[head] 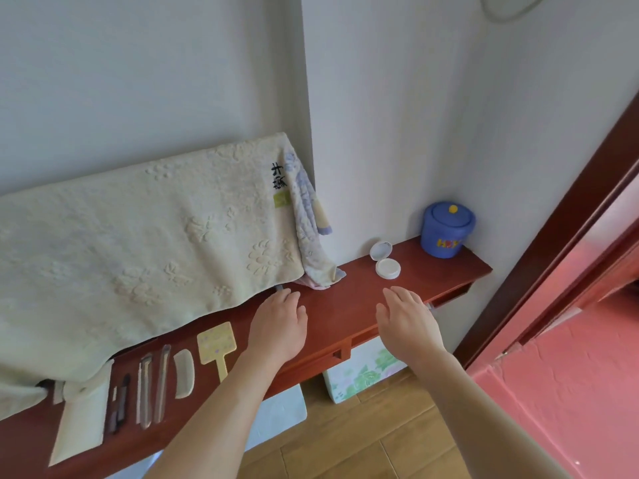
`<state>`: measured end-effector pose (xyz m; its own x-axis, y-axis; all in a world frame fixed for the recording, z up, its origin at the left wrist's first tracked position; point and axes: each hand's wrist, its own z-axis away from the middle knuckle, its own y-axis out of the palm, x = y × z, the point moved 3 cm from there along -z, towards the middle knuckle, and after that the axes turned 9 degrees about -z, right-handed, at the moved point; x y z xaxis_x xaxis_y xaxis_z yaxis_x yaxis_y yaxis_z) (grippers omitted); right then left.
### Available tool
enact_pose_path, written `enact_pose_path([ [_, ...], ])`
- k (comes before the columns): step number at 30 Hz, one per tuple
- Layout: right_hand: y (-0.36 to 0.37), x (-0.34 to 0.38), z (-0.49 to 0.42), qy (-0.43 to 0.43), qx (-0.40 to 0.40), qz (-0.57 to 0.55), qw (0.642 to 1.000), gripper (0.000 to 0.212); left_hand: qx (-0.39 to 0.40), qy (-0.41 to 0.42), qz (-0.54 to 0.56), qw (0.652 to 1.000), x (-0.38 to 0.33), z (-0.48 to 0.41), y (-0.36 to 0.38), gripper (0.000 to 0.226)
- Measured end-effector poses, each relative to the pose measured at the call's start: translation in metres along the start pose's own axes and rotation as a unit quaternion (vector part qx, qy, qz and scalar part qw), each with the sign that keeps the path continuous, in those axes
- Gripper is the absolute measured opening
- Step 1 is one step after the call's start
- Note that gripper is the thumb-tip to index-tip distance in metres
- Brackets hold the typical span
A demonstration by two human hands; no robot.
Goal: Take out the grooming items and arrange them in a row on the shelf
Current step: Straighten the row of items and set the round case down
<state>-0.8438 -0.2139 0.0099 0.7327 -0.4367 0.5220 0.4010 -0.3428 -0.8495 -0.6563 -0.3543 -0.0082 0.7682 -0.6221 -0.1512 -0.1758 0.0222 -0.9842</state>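
Head view, both hands' grip apart, empty, left hand (pixel 278 323), right hand (pixel 408 323) above shelf (pixel 339 305), towel (pixel 148 250) possibly hiding items behind.

Red-brown wooden shelf (pixel 345 305)

On it lie a cream pouch (pixel 81 414), grooming tools, comb (pixel 183 373), hand mirror (pixel 217 344), open compact (pixel 384 261) and blue jar (pixel 447 229).

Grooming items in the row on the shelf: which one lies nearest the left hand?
The yellow hand mirror, square-headed with a handle, at the row's right end beside the left hand.
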Motion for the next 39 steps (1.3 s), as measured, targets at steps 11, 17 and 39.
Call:
enact_pose_path([
  [11,-0.008,-0.045,-0.041,-0.022,0.031,0.002,0.999,0.041,-0.009,-0.028,-0.029,0.999,-0.028,-0.019,0.007,0.036],
  [17,-0.001,-0.049,-0.072,-0.020,0.024,0.010,0.999,0.036,-0.037,-0.007,-0.002,0.999,-0.021,-0.058,0.026,0.028],
  [39,0.016,-0.151,-0.239,-0.069,0.144,0.017,0.987,0.044,0.031,-0.075,-0.012,0.997,-0.099,-0.170,0.086,0.029],
])
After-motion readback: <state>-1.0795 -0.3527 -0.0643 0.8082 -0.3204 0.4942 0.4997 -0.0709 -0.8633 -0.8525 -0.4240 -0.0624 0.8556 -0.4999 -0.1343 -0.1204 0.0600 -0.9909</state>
